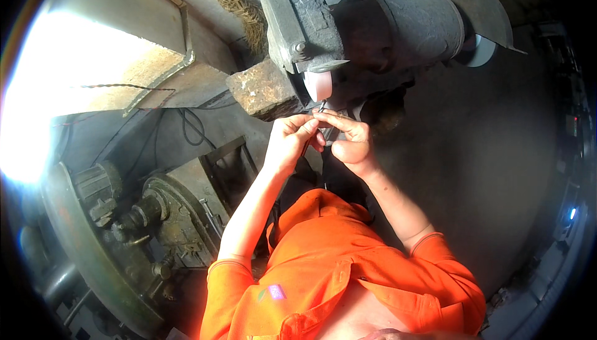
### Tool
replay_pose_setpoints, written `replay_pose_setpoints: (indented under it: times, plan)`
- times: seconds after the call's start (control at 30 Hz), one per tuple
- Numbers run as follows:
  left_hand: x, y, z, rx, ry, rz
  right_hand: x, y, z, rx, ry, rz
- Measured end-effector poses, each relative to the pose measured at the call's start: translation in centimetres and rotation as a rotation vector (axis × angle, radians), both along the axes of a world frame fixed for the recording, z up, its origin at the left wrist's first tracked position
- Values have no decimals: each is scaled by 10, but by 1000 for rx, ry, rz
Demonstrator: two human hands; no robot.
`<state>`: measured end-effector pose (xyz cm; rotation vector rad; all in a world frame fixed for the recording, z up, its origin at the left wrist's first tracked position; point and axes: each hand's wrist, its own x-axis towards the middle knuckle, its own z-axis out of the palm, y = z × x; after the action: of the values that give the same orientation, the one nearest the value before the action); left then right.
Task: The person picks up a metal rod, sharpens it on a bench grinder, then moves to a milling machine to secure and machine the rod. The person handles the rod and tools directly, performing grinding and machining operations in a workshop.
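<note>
A bench grinder (410, 23) stands in front of me, with a pale pink grinding wheel (319, 85) showing below its grey guard (298, 20). My left hand (289, 141) is closed in a pinch round a slim metal rod that looks like a drill bit (322, 105). Its bright tip points up at the lower edge of the wheel; whether the two touch I cannot tell. My right hand (354, 144) is closed too, its fingertips meeting the left ones on the bit near the tip. Fingers hide most of the bit's length.
A rough stone block (264, 88) lies left of the wheel, and a straw broom (249, 17) is behind it. At the left stands an oily machine (180, 215) with a big curved rim (93, 253). A round guard (476, 7) covers the grinder's far wheel (482, 52).
</note>
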<state>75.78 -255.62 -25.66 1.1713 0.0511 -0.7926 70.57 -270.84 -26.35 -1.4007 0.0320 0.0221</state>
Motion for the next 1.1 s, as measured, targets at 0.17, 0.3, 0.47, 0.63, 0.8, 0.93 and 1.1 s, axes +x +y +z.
replay_pose_setpoints:
  times: [0.17,0.3,0.47,0.63,0.8,0.93,1.1]
  plan:
    - [0,0,-1,-16,2,5,1,-1,1,-60,-38,-4]
    - [-1,-2,6,39,-115,20,3,-3,-4,-173,-133,-4]
    - [-2,-4,4,39,-180,49,3,-1,-2,-102,-119,-11]
    - [0,-3,8,54,-163,23,3,-1,-5,-101,-134,-14]
    - [0,-1,-5,4,-111,25,3,-2,-5,-115,-140,-15]
    - [1,-1,-3,-2,-73,12,3,-2,-4,-139,-124,-17]
    - [1,-1,-6,-17,-46,6,3,-3,-6,-155,-117,-18]
